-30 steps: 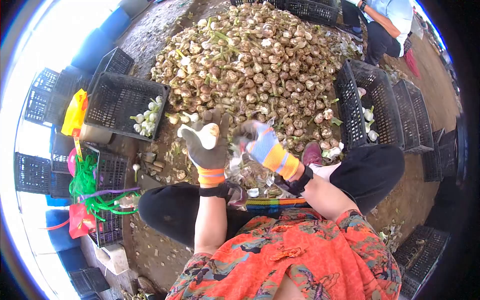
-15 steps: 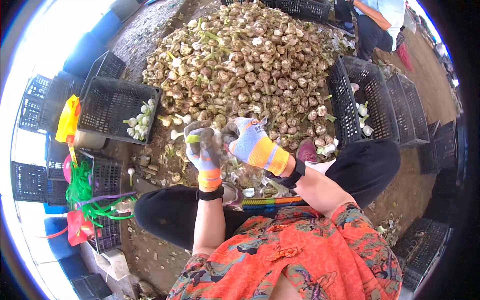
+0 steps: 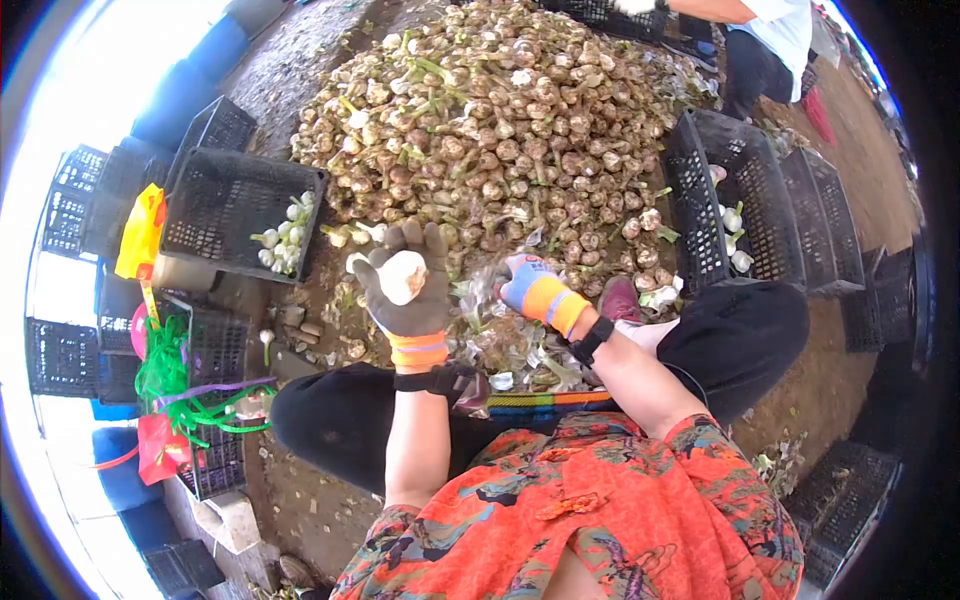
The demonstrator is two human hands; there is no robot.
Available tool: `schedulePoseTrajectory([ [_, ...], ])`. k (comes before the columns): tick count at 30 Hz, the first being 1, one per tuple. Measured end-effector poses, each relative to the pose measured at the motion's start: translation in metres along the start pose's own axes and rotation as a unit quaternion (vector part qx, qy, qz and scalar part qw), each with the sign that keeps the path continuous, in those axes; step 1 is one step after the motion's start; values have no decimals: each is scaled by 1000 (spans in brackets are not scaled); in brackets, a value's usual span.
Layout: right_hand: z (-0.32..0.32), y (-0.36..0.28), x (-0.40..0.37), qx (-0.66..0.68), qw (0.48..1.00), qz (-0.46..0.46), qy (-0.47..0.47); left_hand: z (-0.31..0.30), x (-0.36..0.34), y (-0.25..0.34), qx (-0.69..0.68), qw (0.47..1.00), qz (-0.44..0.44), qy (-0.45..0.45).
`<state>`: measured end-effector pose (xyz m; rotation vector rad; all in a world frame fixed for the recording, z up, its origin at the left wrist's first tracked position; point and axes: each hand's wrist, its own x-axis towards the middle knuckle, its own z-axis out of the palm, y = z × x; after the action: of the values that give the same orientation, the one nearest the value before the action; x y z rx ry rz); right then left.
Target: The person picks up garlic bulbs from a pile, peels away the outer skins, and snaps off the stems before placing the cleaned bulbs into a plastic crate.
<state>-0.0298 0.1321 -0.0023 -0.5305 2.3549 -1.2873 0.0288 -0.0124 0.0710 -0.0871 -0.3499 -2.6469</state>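
A pale peeled-looking garlic bulb (image 3: 402, 277) rests on the upturned palm of my left hand (image 3: 405, 300), whose gloved fingers are spread around it. My right hand (image 3: 535, 288), in a matching grey, blue and orange glove, is apart to the right, above loose garlic skins (image 3: 500, 335) on the ground. Motion smears its fingertips, so I cannot make out whether they hold anything. Just beyond both hands rises a large heap of unpeeled garlic (image 3: 500, 140) with dirty skins and some green stems.
A black crate (image 3: 240, 165) at left holds several white bulbs (image 3: 286, 240); another crate (image 3: 700, 200) at right holds a few more. Stacked crates (image 3: 835, 220) stand farther right. Green netting straps (image 3: 165, 370) hang at left. A co-worker's arm (image 3: 715, 10) shows at the top right.
My hands have separated: the right moved away to the right, while the left turned palm up and opened out, exposing the garlic bulb. The co-worker's arm reached leftward.
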Motion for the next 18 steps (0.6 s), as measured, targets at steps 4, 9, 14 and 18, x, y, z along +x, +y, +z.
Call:
schedulePoseTrajectory([
  [4, 7, 21, -22, 699, 686, 95, -178, -28, -1, -17, 264, 959, -105, 1],
  [9, -35, 57, 7, 684, 719, -126, 5, -75, -1, -46, 571, 813, -109, 13],
  [14, -102, 180, 12, 560, 823, 14, 97, -50, 8, -31, 429, 883, -85, 169],
  [18, -11, 249, 12, -80, 948, 254, 172, -86, 6, -41, 406, 887, -140, 169],
])
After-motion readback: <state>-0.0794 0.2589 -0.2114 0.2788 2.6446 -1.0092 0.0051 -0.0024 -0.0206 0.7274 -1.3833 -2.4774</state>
